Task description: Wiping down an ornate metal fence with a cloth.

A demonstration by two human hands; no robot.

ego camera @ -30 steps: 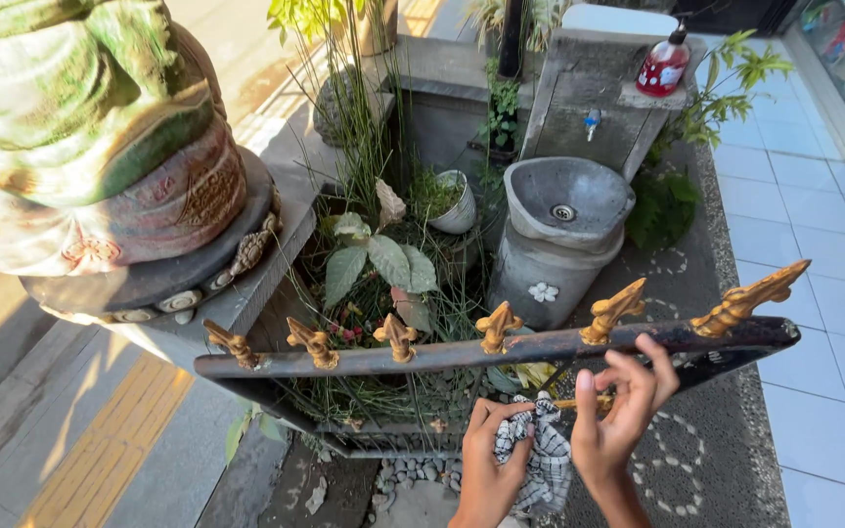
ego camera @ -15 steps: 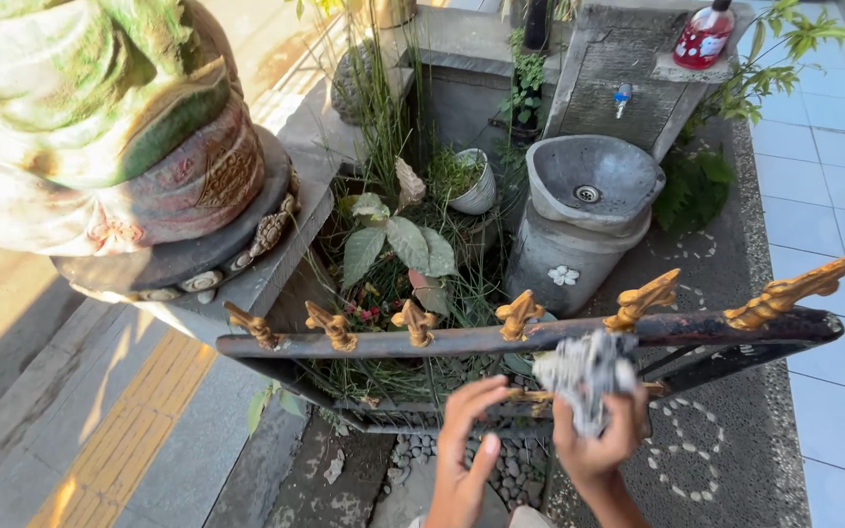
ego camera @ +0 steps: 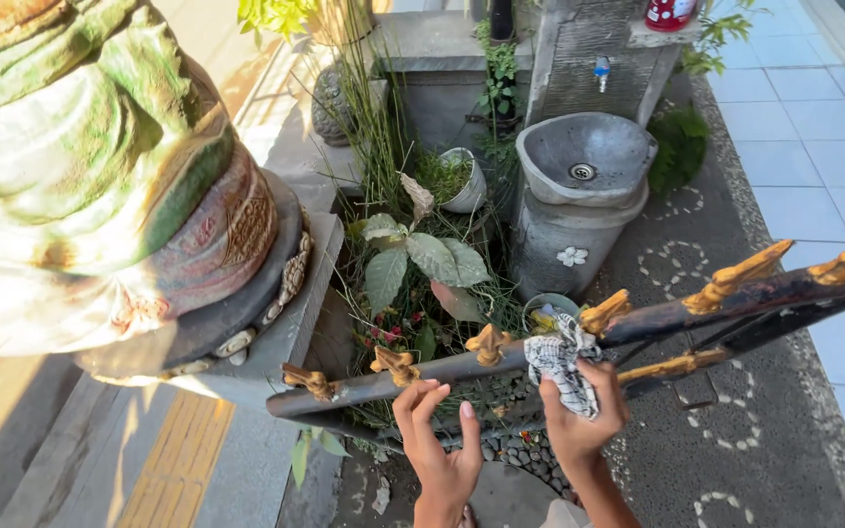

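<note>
Low in the frame, a right hand point(ego camera: 579, 416) clamps a checked rag point(ego camera: 559, 360) on the dark gate rail point(ego camera: 413, 381); the left hand point(ego camera: 439, 445), fingers spread, hovers beneath. Firm, even strokes between the gold finials point(ego camera: 488, 344) would clean best.

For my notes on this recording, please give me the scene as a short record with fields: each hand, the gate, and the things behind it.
right hand: right hand in a closed grip on a checked black-and-white cloth, pressed on the gate rail
left hand: left hand open, fingers spread, just below the rail, holding nothing
gate: dark metal gate rail with golden finials
behind: grey stone basin, leafy plants, white pot
left side: mossy painted statue on a round base
</note>
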